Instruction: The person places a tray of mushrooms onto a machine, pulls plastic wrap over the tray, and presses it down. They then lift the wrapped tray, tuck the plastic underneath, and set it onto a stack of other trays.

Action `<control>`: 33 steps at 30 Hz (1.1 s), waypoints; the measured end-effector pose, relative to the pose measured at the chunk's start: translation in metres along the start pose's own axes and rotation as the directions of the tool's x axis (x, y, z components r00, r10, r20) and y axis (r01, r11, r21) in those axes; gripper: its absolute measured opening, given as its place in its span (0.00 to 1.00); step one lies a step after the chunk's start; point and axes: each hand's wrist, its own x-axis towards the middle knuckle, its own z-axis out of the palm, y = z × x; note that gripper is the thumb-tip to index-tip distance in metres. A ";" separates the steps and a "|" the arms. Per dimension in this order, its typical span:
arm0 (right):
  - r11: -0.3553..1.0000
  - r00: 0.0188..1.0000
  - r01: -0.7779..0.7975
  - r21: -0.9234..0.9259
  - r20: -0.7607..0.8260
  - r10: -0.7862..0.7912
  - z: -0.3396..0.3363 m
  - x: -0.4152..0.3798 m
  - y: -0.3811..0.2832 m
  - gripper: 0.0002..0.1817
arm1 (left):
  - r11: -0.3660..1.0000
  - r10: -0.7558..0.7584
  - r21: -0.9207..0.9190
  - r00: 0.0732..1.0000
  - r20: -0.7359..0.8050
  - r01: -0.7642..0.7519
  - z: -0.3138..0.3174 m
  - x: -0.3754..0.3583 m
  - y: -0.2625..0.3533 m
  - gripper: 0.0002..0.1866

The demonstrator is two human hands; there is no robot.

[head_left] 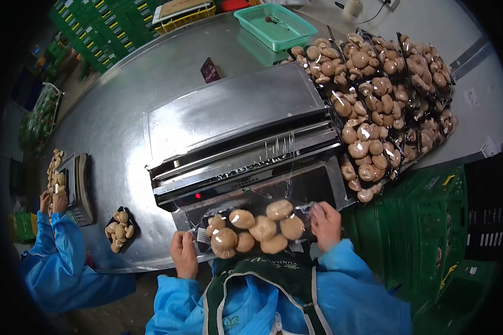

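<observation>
A tray of brown mushrooms (262,228) under clear plastic film lies in front of my body, at the near edge of the wrapping machine (229,125). My left hand (183,254) is closed on the film at the tray's left end, beside a small white label. At the right end, my right hand (326,225) pinches the clear plastic film (303,209). The film looks stretched between both hands. A red light glows on the machine's front, just beyond the mushrooms. The tray's underside is hidden.
Wrapped mushroom trays (374,106) are piled at the right. A green basket (276,28) stands at the back. Leftward, an unwrapped mushroom tray (119,230) lies near a scale (81,192), where a co-worker's hands (55,202) handle mushrooms. Green crates (413,218) stand at lower right.
</observation>
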 end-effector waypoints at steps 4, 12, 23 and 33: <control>0.971 0.988 0.131 -0.200 -0.054 -0.144 -0.032 0.009 0.037 0.12 | 0.845 0.331 0.413 0.939 0.092 -0.339 0.011 0.023 0.004 0.08; 0.452 0.852 0.334 -0.827 0.059 -0.520 0.007 0.021 0.032 0.07 | 0.437 0.449 0.715 0.821 0.353 -0.546 0.067 0.071 -0.003 0.06; 0.748 0.808 -0.427 0.508 0.586 0.063 0.021 -0.023 0.056 0.19 | 0.436 -0.590 -0.638 0.737 0.329 0.635 0.048 -0.018 0.043 0.14; 0.985 0.987 0.127 -0.116 -0.087 -0.138 -0.022 -0.023 0.030 0.10 | 0.925 -0.191 -0.319 0.978 0.085 0.208 -0.003 -0.002 -0.014 0.09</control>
